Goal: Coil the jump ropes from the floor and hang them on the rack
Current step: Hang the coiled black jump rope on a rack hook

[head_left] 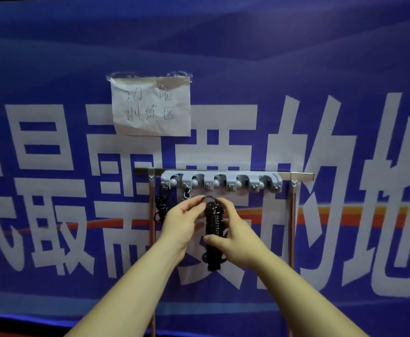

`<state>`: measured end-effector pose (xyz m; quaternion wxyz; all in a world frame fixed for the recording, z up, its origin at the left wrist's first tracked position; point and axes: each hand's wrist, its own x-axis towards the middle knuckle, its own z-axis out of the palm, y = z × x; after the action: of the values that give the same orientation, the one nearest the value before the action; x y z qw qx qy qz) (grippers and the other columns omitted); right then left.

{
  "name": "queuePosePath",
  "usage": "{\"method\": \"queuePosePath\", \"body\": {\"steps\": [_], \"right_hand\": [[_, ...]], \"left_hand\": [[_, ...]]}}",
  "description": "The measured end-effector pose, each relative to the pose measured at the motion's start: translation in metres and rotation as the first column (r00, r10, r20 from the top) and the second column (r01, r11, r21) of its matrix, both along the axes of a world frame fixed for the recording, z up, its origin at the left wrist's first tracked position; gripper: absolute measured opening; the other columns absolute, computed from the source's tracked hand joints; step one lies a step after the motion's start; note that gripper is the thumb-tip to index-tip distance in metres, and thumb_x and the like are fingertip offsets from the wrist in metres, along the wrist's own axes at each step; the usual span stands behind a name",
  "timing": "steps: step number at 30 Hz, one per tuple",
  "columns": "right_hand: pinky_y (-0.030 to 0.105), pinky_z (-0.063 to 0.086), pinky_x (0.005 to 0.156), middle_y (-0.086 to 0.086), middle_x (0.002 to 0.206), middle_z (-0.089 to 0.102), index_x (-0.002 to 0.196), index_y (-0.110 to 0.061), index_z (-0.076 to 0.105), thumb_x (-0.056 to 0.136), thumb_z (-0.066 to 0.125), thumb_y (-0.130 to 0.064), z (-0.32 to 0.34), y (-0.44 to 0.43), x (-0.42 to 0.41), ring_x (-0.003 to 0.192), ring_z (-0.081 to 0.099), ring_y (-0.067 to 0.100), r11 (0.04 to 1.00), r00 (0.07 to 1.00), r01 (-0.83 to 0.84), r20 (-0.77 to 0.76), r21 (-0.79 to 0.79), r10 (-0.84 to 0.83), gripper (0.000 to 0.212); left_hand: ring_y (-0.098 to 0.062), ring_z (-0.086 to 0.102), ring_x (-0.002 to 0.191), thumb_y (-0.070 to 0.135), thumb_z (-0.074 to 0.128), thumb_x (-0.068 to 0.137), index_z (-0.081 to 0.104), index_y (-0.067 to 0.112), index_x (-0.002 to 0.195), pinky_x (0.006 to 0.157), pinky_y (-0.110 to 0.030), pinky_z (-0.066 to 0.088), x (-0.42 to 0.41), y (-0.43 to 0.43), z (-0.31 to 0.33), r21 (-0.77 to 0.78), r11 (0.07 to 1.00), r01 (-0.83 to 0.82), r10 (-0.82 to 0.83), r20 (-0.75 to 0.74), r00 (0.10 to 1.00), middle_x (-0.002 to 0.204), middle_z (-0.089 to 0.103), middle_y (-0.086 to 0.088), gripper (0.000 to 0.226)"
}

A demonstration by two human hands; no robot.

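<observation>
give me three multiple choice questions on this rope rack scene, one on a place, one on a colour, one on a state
1. Where on the grey rack does the hung rope dangle?
A. at its left end
B. in the middle
C. at its right end

2. What colour is the coiled rope in front of the rack?
A. red
B. black
C. yellow

3. How do the left hand and right hand relate to the coiled rope?
A. neither touches it
B. only one holds it
C. both hold it

Answers:
1 A, the hung rope drops from the leftmost hook.
2 B, its coils are black against the blue banner.
3 C, the left hand pinches near its top loop while the right hand wraps the bundle.
</observation>
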<state>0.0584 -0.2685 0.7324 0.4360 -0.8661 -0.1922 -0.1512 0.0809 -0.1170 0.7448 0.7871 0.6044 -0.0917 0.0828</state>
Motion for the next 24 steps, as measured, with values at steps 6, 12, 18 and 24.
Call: {"method": "queuePosePath", "body": {"steps": [6,12,18,24], "right_hand": [[0.043,0.061,0.073,-0.002,0.100,0.069,0.147,-0.052,0.014,0.083,0.073,-0.028,-0.016,0.005,0.085,0.077,0.069,0.015,0.994,0.998,0.060,0.004,-0.089,-0.060,0.091],[0.045,0.059,0.082,0.002,0.110,0.069,0.150,-0.047,0.010,0.082,0.074,-0.029,-0.021,0.009,0.144,0.091,0.068,0.022,0.987,0.988,0.151,-0.013,-0.052,-0.152,0.095],[0.051,0.061,0.074,0.006,0.107,0.067,0.149,-0.050,0.009,0.079,0.072,-0.027,-0.014,0.010,0.177,0.084,0.069,0.029,0.975,0.974,0.222,-0.056,0.004,-0.221,0.096],[0.046,0.060,0.081,0.008,0.122,0.063,0.156,-0.036,0.005,0.084,0.074,-0.031,-0.031,0.010,0.186,0.095,0.067,0.027,0.979,0.972,0.194,-0.123,-0.062,-0.201,0.099]], "left_hand": [[-0.018,0.072,0.092,-0.005,0.063,0.092,0.068,0.009,0.111,0.082,-0.030,0.057,0.080,0.003,-0.021,-0.002,0.999,0.034,-0.034,-0.042,0.999,0.104,0.074,-0.008,0.024],[-0.014,0.071,0.100,0.007,0.055,0.101,0.063,0.023,0.122,0.073,-0.026,0.058,0.137,-0.013,-0.028,0.088,0.995,-0.046,0.045,0.017,0.999,0.111,0.074,-0.002,0.028],[-0.018,0.071,0.100,0.015,0.058,0.101,0.069,0.027,0.121,0.071,-0.027,0.059,0.180,-0.023,-0.022,0.131,0.981,-0.144,0.141,0.029,0.990,0.108,0.075,-0.004,0.026],[-0.018,0.074,0.096,0.021,0.065,0.094,0.069,0.040,0.091,0.090,-0.045,0.060,0.202,-0.024,-0.045,0.182,0.964,-0.193,0.204,-0.045,0.978,0.101,0.077,0.004,0.020]]}}
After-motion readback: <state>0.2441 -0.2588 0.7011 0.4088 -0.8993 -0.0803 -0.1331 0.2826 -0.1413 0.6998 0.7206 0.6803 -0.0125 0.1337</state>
